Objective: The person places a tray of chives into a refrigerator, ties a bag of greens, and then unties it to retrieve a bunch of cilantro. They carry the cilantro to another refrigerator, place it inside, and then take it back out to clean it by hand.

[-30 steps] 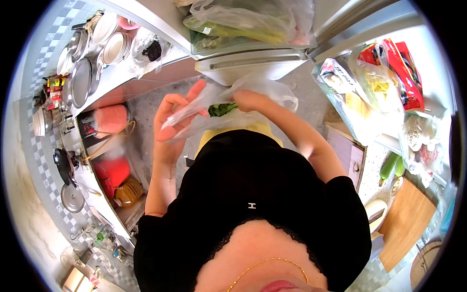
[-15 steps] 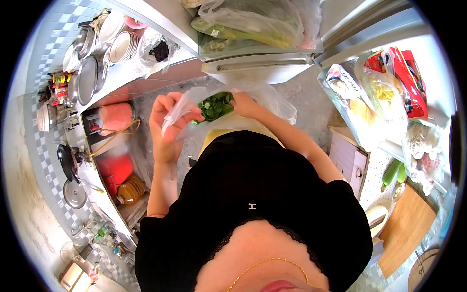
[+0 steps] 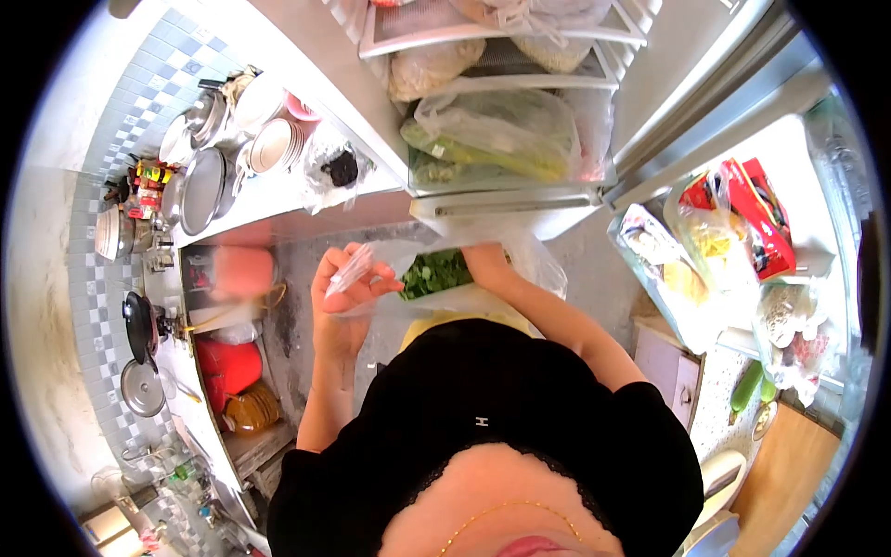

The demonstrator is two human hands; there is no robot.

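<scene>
My left hand (image 3: 351, 286) pinches the gathered rim of a clear plastic bag (image 3: 538, 272), holding its mouth open in front of my waist. A bunch of dark green leafy vegetables (image 3: 436, 274) lies inside the bag, its leaves toward my left hand. My right hand (image 3: 486, 266) reaches into the bag and is closed at the other end of the greens. Its fingertips are partly hidden by the bag and the leaves.
An open fridge (image 3: 506, 202) stands ahead, with a bagged green vegetable (image 3: 501, 139) in its lower drawer. The fridge door (image 3: 826, 251) swings out at right, holding bagged food. Stacked bowls (image 3: 271, 146), a pan (image 3: 201, 190) and a red bucket (image 3: 227, 364) are at left.
My view has tilted up, so more fridge shelves show. My right hand sits deeper over the greens in the bag. My left hand still holds the bag's rim.
</scene>
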